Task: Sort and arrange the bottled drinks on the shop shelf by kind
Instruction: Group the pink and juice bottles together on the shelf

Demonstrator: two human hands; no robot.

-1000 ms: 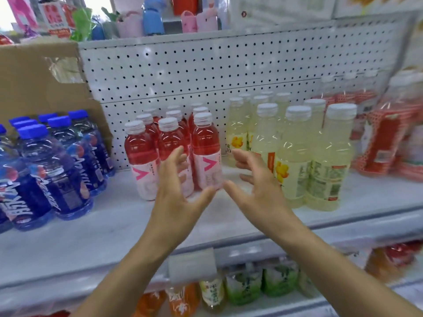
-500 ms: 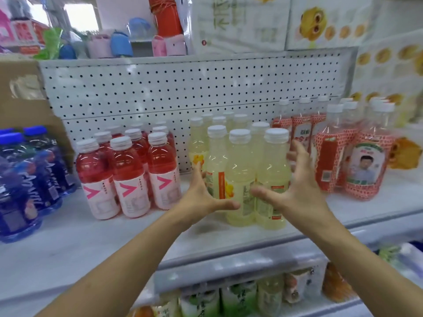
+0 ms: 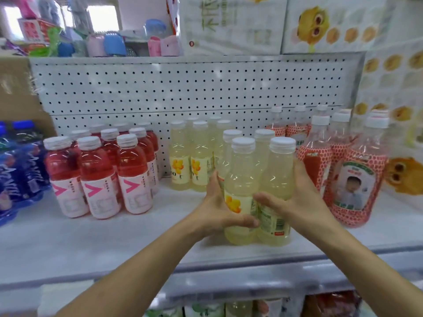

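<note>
At the far left of the white shop shelf (image 3: pixel 91 245) stand dark blue plastic bottles with blue caps (image 3: pixel 23 165), packed close; just beside them a block of red drink bottles with white caps (image 3: pixel 98 179) stands in tidy rows, so these two kinds look sorted; next, against the perforated white back panel (image 3: pixel 183 88), a rear group of pale yellow bottles with flower labels (image 3: pixel 180 161) stands apart from a front cluster of four pale yellow bottles (image 3: pixel 242 175) near the shelf's front edge; the left hand (image 3: pixel 217 211) wraps that cluster's left side, thumb across the front, and the right hand (image 3: pixel 299 200) clamps its right side; both squeeze the four together as one bundle, probably to shift them in one go towards their own kind; just beside the right hand stand clear bottles in red-patterned sleeves (image 3: pixel 352 186), upright, closing the row.
</note>
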